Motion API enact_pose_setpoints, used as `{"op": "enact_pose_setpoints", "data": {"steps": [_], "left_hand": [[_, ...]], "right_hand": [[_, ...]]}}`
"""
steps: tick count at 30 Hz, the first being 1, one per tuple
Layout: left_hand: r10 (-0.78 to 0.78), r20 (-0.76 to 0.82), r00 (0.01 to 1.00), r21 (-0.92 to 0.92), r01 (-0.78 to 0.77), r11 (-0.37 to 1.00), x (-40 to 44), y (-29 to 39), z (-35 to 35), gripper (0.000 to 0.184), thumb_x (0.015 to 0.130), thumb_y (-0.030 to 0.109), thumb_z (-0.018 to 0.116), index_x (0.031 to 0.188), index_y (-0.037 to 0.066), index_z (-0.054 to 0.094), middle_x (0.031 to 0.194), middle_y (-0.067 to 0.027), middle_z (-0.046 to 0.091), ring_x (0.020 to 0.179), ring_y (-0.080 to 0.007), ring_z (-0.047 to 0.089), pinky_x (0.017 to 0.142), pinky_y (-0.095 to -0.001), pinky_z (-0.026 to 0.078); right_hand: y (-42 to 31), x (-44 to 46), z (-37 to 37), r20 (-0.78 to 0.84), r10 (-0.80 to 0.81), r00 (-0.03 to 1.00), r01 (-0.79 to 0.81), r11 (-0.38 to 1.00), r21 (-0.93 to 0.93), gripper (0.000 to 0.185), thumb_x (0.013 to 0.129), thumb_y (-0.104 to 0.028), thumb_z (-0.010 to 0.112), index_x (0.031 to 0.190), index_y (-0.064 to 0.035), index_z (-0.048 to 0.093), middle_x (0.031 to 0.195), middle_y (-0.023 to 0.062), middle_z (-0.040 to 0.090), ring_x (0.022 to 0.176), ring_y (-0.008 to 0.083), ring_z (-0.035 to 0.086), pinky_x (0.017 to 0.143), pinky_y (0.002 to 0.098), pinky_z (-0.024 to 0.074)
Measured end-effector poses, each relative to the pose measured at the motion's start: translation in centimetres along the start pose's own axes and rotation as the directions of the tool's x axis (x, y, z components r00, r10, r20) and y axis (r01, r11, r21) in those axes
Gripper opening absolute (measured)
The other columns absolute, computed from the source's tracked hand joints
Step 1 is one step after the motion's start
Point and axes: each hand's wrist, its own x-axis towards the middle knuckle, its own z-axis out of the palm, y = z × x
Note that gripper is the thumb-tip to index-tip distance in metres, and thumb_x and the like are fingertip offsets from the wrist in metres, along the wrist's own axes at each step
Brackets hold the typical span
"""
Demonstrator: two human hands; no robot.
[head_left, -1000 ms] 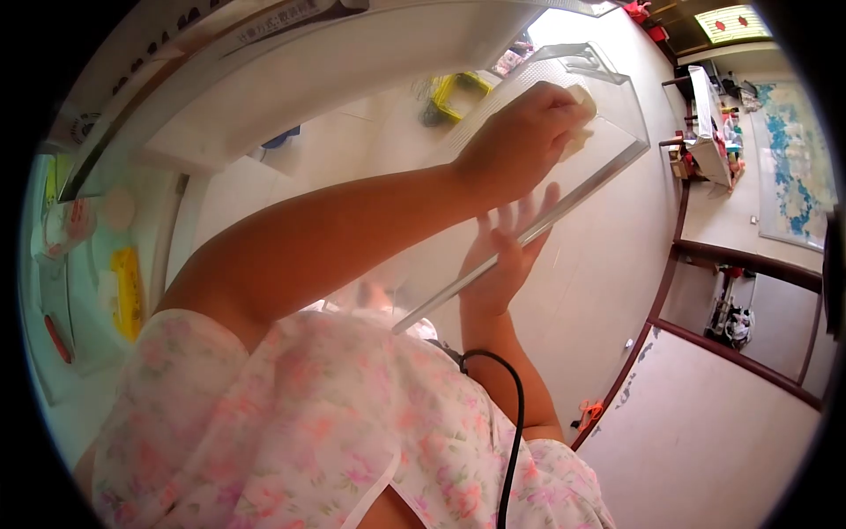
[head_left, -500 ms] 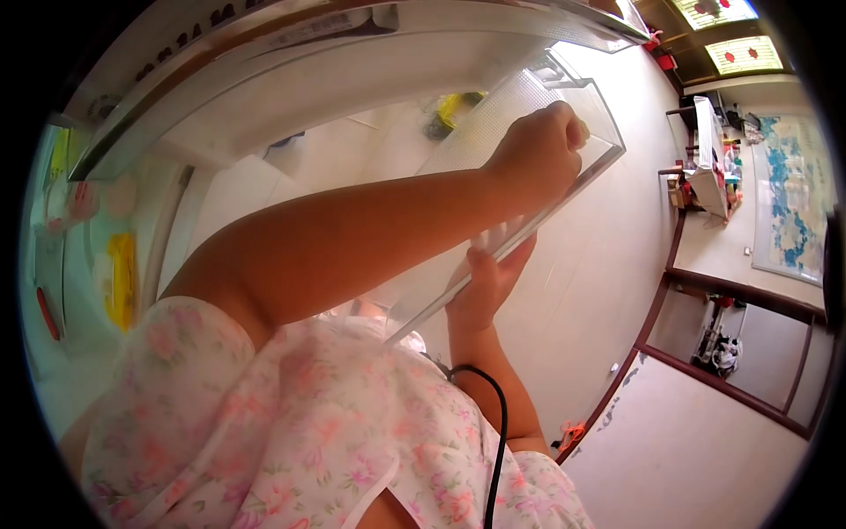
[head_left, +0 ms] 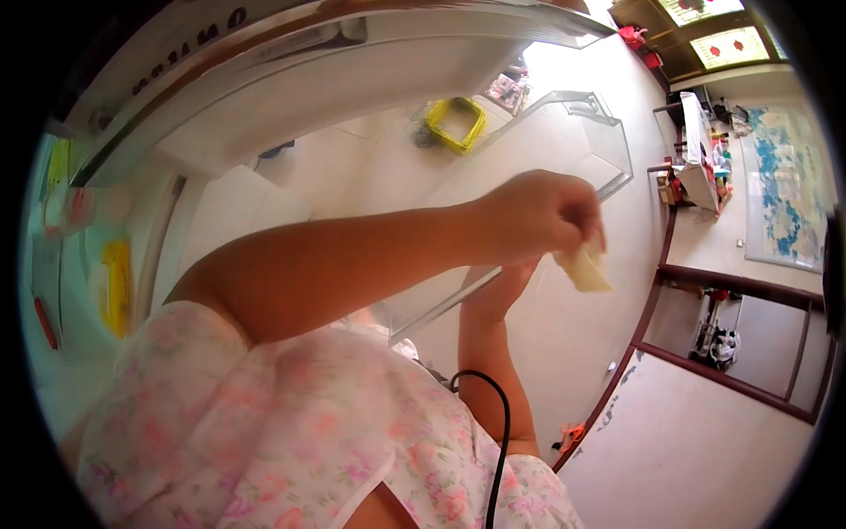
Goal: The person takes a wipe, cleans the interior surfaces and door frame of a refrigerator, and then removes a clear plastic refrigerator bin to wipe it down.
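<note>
A clear plastic drawer [head_left: 564,132] with a ribbed base is tilted in front of my body, its near end close to my floral top [head_left: 300,414]. My left hand [head_left: 564,212] reaches across above the drawer's side. Its closed fingers pinch a pale yellow cloth [head_left: 583,269], whose loose end hangs down. Below it, my right hand [head_left: 504,286] grips the drawer's lower side edge from outside; my left hand and forearm partly cover its fingers.
A white door-like panel with a clear shelf [head_left: 388,53] arches over the upper left. On the floor beyond is a yellow basket [head_left: 478,132]. A black cable [head_left: 506,423] hangs by my right arm. Dark-framed furniture [head_left: 731,379] stands at right, with an orange item [head_left: 571,435] nearby.
My left hand has moved down and outward from inside the drawer, and the pale cloth now shows. The drawer has shifted slightly; more of the yellow basket is visible.
</note>
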Motion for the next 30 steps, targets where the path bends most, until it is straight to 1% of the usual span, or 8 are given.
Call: {"op": "enact_pose_setpoints", "data": {"steps": [4, 9, 11, 12, 14, 21, 26, 30], "left_hand": [[-0.134, -0.245, 0.96, -0.15, 0.099, 0.984, -1.2, -1.1, -1.4, 0.014, 0.076, -0.004, 0.053, 0.086, 0.005, 0.057, 0.099, -0.0063, 0.062, 0.091, -0.0098, 0.059, 0.078, -0.022, 0.047], [0.185, -0.434, 0.882, 0.173, -0.12, 0.978, 0.8, -2.7, -1.5, 0.026, 0.084, 0.003, 0.058, 0.11, 0.005, 0.06, 0.104, -0.0039, 0.06, 0.099, -0.0129, 0.058, 0.087, -0.0263, 0.048], [0.543, -0.386, 0.746, 0.655, -0.193, 0.731, 1.9, -3.8, -2.2, 0.032, 0.083, 0.001, 0.06, 0.114, 0.006, 0.059, 0.111, -0.0023, 0.058, 0.105, -0.0187, 0.057, 0.089, -0.0296, 0.049], [0.539, -0.392, 0.745, 0.655, -0.186, 0.733, 2.2, -4.3, -2.9, 0.032, 0.083, 0.001, 0.06, 0.114, 0.006, 0.059, 0.111, -0.0023, 0.058, 0.105, -0.0187, 0.057, 0.089, -0.0296, 0.049], [0.664, -0.144, 0.734, 0.932, -0.124, 0.34, 2.5, -4.9, -4.1, 0.034, 0.081, 0.001, 0.062, 0.114, 0.01, 0.06, 0.115, -0.0008, 0.058, 0.109, -0.02, 0.054, 0.088, -0.0308, 0.05], [0.438, 0.184, 0.88, 0.982, -0.18, -0.05, -2.4, -6.5, -5.3, 0.036, 0.076, 0.005, 0.061, 0.112, 0.005, 0.061, 0.119, -0.0003, 0.056, 0.112, -0.0174, 0.053, 0.084, -0.0277, 0.052], [0.369, 0.27, 0.889, 0.963, -0.255, -0.09, -7.2, -8.6, -4.2, 0.032, 0.075, 0.005, 0.06, 0.107, 0.002, 0.061, 0.117, -0.0026, 0.056, 0.111, -0.0168, 0.054, 0.08, -0.0259, 0.053], [0.15, 0.258, 0.954, 0.946, -0.282, 0.163, -11.4, -10.7, -4.9, 0.022, 0.076, 0.005, 0.058, 0.098, 0.005, 0.063, 0.105, -0.0048, 0.058, 0.096, -0.0199, 0.058, 0.079, -0.0298, 0.051]], "right_hand": [[-1.0, 0.5, -0.2, -0.016, 0.042, 0.999, -0.038, 0.978, 0.203, 0.081, 0.068, -0.008, 0.053, 0.143, -0.0093, 0.021, 0.137, 0.0152, 0.033, 0.119, 0.0265, 0.04, 0.098, 0.0427, 0.0359], [-0.5, -0.7, 1.4, 0.039, 0.041, 0.998, -0.048, 0.978, 0.204, 0.086, 0.068, -0.007, 0.052, 0.146, -0.0082, 0.016, 0.141, 0.016, 0.029, 0.123, 0.03, 0.038, 0.105, 0.0466, 0.0315], [-0.3, -1.4, 2.1, 0.098, 0.024, 0.995, -0.041, 0.984, 0.174, 0.086, 0.068, -0.006, 0.052, 0.146, -0.0066, 0.016, 0.141, 0.0157, 0.031, 0.123, 0.0291, 0.039, 0.105, 0.0453, 0.0315], [-0.5, -1.7, 2.3, 0.151, 0.006, 0.989, -0.028, 0.989, 0.146, 0.085, 0.068, -0.006, 0.053, 0.146, -0.005, 0.017, 0.14, 0.0155, 0.032, 0.123, 0.0282, 0.04, 0.105, 0.044, 0.0315], [-0.5, -1.8, 2.5, 0.162, 0.014, 0.987, -0.036, 0.99, 0.134, 0.084, 0.069, -0.006, 0.053, 0.145, -0.0041, 0.018, 0.14, 0.0149, 0.034, 0.121, 0.0263, 0.041, 0.104, 0.0416, 0.033], [-0.3, -1.3, 1.9, 0.093, 0.011, 0.996, -0.02, 0.995, 0.101, 0.082, 0.07, -0.01, 0.051, 0.146, -0.0085, 0.019, 0.14, 0.0186, 0.03, 0.126, 0.0348, 0.034, 0.104, 0.0514, 0.0266], [0.1, 0.2, 0.6, 0.003, -0.009, 1.0, 0.009, 0.995, 0.095, 0.083, 0.07, -0.011, 0.051, 0.146, -0.0108, 0.019, 0.141, 0.0187, 0.029, 0.125, 0.0345, 0.035, 0.103, 0.0495, 0.0274], [-2.2, 1.8, 0.4, -0.003, -0.208, 0.978, 0.208, 0.978, -0.012, 0.078, 0.073, -0.005, 0.052, 0.145, -0.0085, 0.023, 0.138, 0.0147, 0.034, 0.118, 0.0253, 0.042, 0.096, 0.0379, 0.0364]]}}
